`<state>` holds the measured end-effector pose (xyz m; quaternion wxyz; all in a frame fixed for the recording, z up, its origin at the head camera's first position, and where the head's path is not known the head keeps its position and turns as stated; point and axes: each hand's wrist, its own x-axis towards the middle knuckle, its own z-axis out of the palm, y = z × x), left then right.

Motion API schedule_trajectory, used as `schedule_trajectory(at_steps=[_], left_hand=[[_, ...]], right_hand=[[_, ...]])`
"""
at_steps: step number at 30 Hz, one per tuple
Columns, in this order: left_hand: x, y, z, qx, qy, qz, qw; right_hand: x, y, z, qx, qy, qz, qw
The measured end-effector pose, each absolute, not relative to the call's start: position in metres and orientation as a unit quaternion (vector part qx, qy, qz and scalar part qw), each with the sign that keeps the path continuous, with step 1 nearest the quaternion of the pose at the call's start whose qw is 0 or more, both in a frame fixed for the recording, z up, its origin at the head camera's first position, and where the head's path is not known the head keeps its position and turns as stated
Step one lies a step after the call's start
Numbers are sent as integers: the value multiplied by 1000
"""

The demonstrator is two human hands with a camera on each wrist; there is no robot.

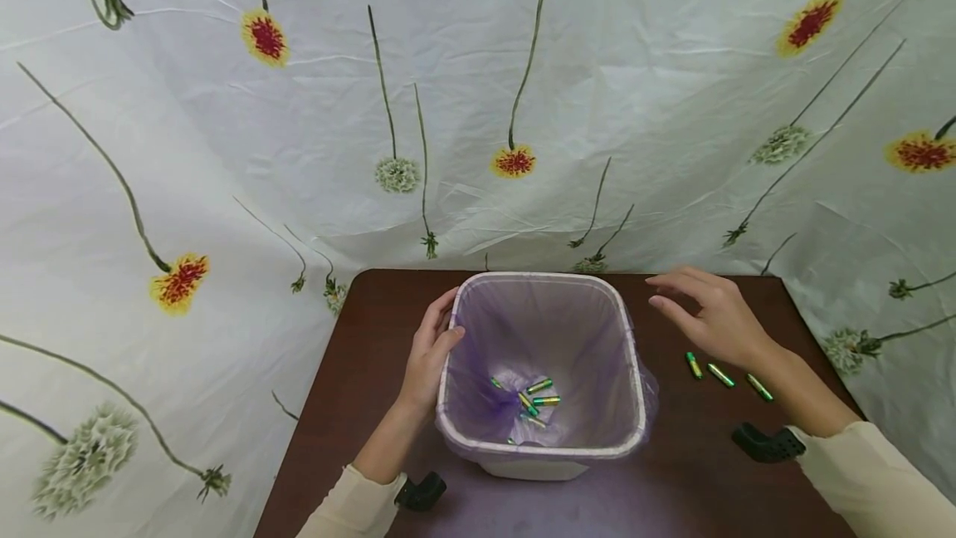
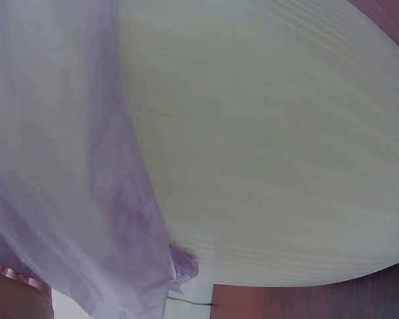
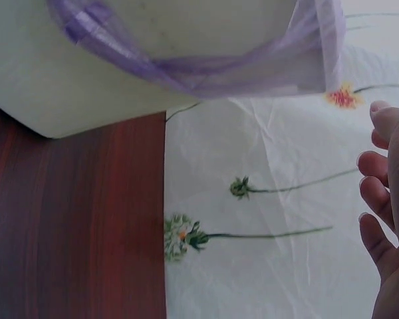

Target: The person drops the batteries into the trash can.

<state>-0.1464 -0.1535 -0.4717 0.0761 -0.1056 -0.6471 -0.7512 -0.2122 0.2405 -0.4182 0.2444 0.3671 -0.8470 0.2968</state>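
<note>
A white trash bin (image 1: 532, 468) lined with a thin purple bag (image 1: 478, 339) stands on the dark table. My left hand (image 1: 429, 351) grips its left rim, thumb over the edge and fingers along the outside; in the left wrist view the bin's pale wall (image 2: 266, 146) fills most of the picture. Several green and gold batteries (image 1: 547, 400) lie at the bottom of the bin. To the bin's right, my right hand (image 1: 705, 314) is raised with relaxed fingers and holds nothing. Three more batteries (image 1: 720, 374) lie on the table below it.
The dark brown wooden table (image 1: 381, 305) reaches back to a white flower-printed cloth (image 1: 463, 106) that hangs behind it and at both sides. A black wrist strap (image 1: 768, 443) sits at my right sleeve, and another black strap (image 1: 421, 491) at the left one.
</note>
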Motion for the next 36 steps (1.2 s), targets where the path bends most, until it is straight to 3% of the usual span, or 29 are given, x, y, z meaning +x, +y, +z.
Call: schedule_trajectory(at_steps=[17,36], left_hand=[[-147,-155,-473,-108,-649,-750,73],[-146,-154,-473,-116,-644,-752,78]], right_hand=[[-204,278,-449,294,-867,298,271],[-194,320,-499,187,-905,291,246]])
